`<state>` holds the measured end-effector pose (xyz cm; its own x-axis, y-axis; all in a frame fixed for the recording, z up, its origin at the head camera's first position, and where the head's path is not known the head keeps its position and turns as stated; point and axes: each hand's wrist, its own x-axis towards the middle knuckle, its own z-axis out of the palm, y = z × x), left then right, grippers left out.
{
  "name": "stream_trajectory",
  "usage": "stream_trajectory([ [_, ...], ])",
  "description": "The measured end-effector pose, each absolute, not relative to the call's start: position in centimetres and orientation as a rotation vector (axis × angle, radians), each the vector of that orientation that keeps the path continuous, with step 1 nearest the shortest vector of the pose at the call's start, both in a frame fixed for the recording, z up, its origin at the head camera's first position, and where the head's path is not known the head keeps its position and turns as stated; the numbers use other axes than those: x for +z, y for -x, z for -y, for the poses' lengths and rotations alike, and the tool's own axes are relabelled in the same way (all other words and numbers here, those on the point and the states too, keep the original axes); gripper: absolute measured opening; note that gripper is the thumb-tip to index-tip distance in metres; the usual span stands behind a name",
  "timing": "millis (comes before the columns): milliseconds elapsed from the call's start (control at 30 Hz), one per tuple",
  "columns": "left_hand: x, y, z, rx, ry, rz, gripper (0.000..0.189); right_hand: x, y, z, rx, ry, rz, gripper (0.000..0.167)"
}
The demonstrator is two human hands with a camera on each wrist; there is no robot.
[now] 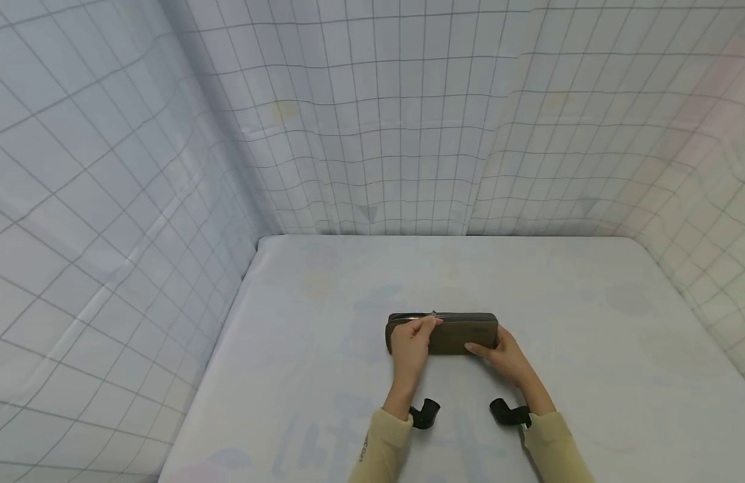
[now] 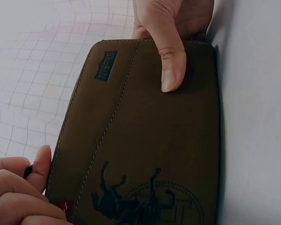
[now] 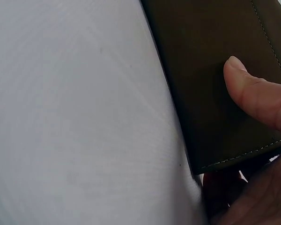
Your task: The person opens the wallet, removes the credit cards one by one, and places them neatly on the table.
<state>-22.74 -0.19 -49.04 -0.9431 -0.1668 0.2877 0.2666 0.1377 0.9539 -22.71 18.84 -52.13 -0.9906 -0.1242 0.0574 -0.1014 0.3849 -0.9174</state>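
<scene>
A brown zip-around wallet (image 1: 453,337) stands on its long edge on the white table, its zipper side up. Its front carries a stitched seam, a small dark label (image 2: 106,66) and a dark printed animal figure (image 2: 131,199). My left hand (image 1: 410,345) pinches the dark zipper pull (image 2: 28,171) between thumb and index finger at the wallet's top edge. Part of the zipper teeth (image 1: 408,317) shows to the left of that hand. At the wallet's right end, my right hand (image 1: 507,355) grips it, thumb (image 3: 257,96) flat on the front and the other fingers behind, mostly hidden.
The white table (image 1: 324,288) extends around the wallet on all sides. Grid-patterned white cloth (image 1: 378,121) hangs behind the table and along both sides. A black camera mount sits on each wrist, the left one (image 1: 425,414) and the right one (image 1: 508,412).
</scene>
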Motion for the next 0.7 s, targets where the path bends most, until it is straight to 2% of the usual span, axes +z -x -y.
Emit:
stream_trajectory([
  [233,-49.1,22.8,-0.9,-1.909,0.122,2.143,0.016,-54.8,23.8,-19.6,-1.751,0.179,-2.565,0.047],
  [700,-48.9,23.0,-3.2,-1.913,0.160,2.207,0.018,-55.0,23.9,-19.5,-1.755,0.186,-2.582,0.045],
])
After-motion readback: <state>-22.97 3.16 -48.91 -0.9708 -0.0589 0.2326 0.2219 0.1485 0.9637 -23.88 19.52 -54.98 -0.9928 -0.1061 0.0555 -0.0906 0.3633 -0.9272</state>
